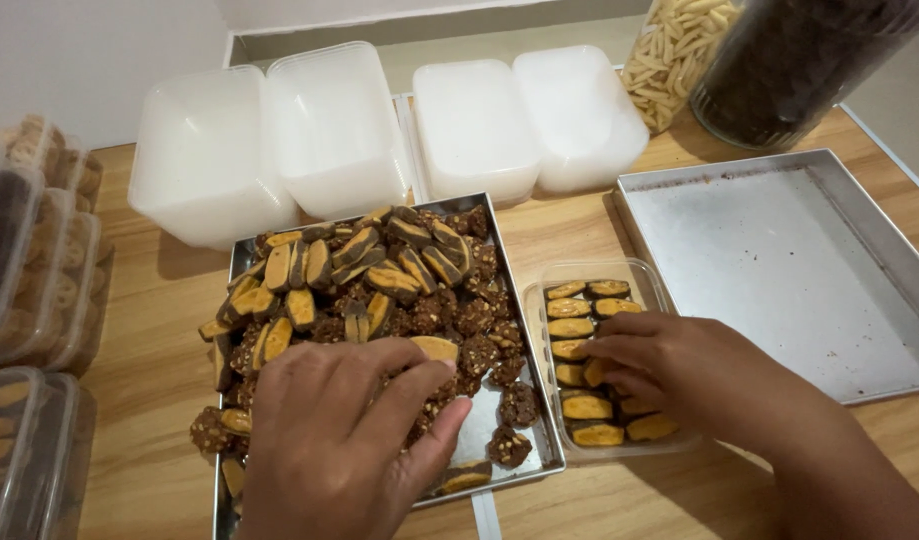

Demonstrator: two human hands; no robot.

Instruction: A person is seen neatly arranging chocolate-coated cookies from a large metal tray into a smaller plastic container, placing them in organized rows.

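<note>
The left hand (334,440) hovers low over the near half of a metal tray (484,425), its fingers curled together and pinching one orange-topped cookie (437,348) at their tips, just above the heap. The right hand (679,375) reaches into a clear plastic container (649,285) that sits just beside the tray's right edge; its fingers are bent down and rest on the cookies there, though whether they grip one cannot be told. Inside that container, two-tone cookies (571,327) stand in neat rows, orange faces up, filling most of it. The tray holds a loose pile of the same orange-and-brown slices (364,270) toward its far side and darker, crumbly chocolate cookies (474,318) toward the near and right side. To the right lies an empty baking pan (789,270) with a few crumbs along its far rim. Behind the tray, four white plastic tubs (329,130) stand upside down in a row on the wooden bench (159,350). At the far right corner stand a jar of pale stick-shaped snacks (669,50) and a jar of dark contents (799,60). Along the left edge, filled clear boxes (29,270) are stacked.
</note>
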